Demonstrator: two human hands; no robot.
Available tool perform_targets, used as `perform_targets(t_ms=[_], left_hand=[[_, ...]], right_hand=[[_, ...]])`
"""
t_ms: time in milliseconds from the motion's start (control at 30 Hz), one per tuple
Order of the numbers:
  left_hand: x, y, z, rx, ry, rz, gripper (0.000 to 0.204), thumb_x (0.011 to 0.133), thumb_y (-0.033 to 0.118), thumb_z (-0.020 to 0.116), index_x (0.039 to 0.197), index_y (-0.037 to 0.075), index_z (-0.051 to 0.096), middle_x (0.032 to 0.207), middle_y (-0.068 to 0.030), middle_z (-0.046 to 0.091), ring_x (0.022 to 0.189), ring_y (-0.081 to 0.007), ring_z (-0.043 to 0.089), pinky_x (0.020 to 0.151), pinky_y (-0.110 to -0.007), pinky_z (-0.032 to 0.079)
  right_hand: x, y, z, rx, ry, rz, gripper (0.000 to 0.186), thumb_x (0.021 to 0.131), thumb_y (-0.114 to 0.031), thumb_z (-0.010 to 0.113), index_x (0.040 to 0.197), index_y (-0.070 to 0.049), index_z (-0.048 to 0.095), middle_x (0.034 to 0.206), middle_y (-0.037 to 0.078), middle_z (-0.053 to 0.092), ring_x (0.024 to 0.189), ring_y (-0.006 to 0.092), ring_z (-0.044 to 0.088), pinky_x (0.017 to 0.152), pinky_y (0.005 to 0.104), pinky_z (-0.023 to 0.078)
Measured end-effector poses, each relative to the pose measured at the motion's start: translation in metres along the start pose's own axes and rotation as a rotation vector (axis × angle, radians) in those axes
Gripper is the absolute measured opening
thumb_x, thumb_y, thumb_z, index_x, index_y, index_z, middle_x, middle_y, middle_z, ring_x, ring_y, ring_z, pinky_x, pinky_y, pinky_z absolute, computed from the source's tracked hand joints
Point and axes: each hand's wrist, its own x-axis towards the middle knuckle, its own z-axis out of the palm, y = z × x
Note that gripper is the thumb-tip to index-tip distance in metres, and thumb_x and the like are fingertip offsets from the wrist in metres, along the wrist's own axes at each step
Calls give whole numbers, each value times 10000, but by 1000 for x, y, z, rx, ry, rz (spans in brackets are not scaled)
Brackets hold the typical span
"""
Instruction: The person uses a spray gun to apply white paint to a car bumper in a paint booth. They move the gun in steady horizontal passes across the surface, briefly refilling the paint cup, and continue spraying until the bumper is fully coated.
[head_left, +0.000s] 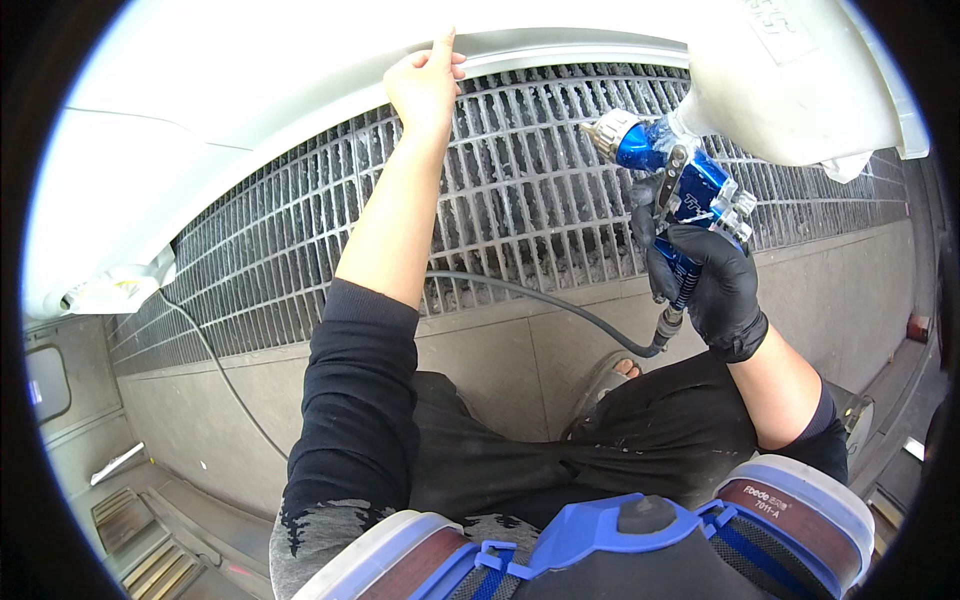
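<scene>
My right hand (718, 285), in a black glove, is wrapped round the handle of a blue spray gun (693, 190). A large whitish paint cup (800, 90) is mounted on the gun, and its silver nozzle faces up and left. From the foot of the handle an air hose (560, 300) runs off to the left. My bare left hand (425, 85) reaches forward to the lower edge of a white car body panel (270, 70). One finger is stretched out at the panel, while the others are curled with nothing visible in them.
Metal floor grating (530, 190) lies below the panel, with tiled floor (490, 350) nearer me. A thin cable (215, 350) crosses the floor at left. My respirator (620, 540) fills the lower edge. Slatted vents (150, 550) show at lower left.
</scene>
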Motion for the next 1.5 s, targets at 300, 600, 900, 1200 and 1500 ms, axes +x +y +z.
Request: perform_targets(t_ms=[300, 600, 900, 1200, 1500], left_hand=[[-2, -11, -2, -137, 20, 20, 358, 982, 326, 724, 793, 25, 765, 613, -11, 645, 508, -55, 514, 518, -235, 409], [-3, -2, 1, -72, -26, 24, 324, 988, 310, 726, 853, 19, 766, 668, -9, 649, 534, -50, 514, 551, -224, 426], [-2, -6, 1, -97, -13, 13, 310, 988, 296, 721, 846, 25, 771, 666, -8, 656, 532, -48, 517, 538, -230, 421], [-1, -7, 0, -79, -4, 14, 299, 992, 279, 716, 852, 20, 770, 673, -10, 652, 526, -48, 505, 533, -224, 413], [-3, -5, 1, -85, -6, 24, 303, 996, 281, 712, 840, 27, 769, 664, -6, 652, 519, -42, 499, 525, -223, 402]], right_hand=[[6, 0, -8, 8, -140, 6, 258, 925, -226, 591, 999, 14, 647, 663, 87, 608, 534, 171, 551, 582, 302, 461], [6, -2, -7, -23, -148, 1, 240, 922, -225, 614, 991, 3, 646, 682, 86, 622, 532, 174, 555, 576, 304, 461], [7, 1, -3, 20, -99, -52, 229, 921, -162, 605, 1051, 6, 688, 623, 39, 578, 486, 131, 499, 508, 273, 400], [7, 4, -5, -19, -27, 21, 265, 941, -237, 576, 971, 15, 655, 658, 84, 605, 527, 177, 544, 584, 303, 462], [7, 1, -8, -7, -98, 12, 237, 920, -219, 587, 958, 7, 649, 674, 93, 607, 530, 187, 544, 584, 309, 460]])
